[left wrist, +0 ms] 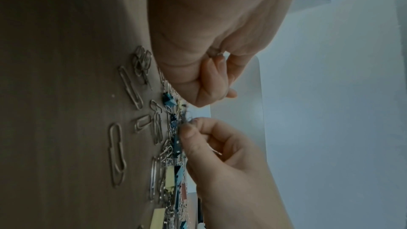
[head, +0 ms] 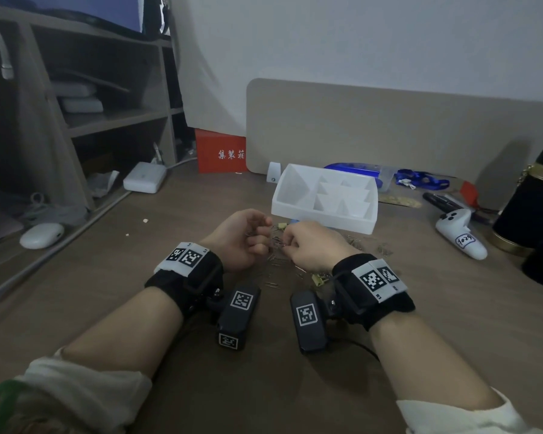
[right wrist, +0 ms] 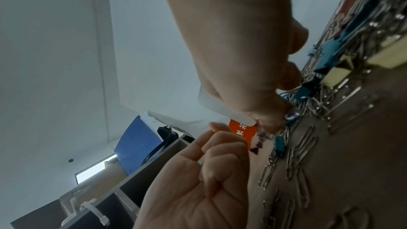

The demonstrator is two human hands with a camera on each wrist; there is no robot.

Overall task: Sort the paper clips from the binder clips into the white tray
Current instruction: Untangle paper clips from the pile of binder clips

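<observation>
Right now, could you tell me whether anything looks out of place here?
Yes: paper clips and binder clips lie jumbled on the desk, while the white tray looks empty.

Lighting: dim, flat, cool indoor. Shadows: soft, under both forearms. Head view: edges bowed, corners darkened. Wrist views: near skin blurred, muted colour, slight grain.

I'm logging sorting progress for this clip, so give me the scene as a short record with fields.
tray: white plastic divided tray, compartments look empty
pile: silver wire paper clips mixed with blue and yellow binder clips on the brown wooden desk, in front of the tray
left hand: fingers curled, apparently holding gathered clips
right hand: fingertips pinching clips at the pile
progress: nothing visible in the tray yet
</observation>
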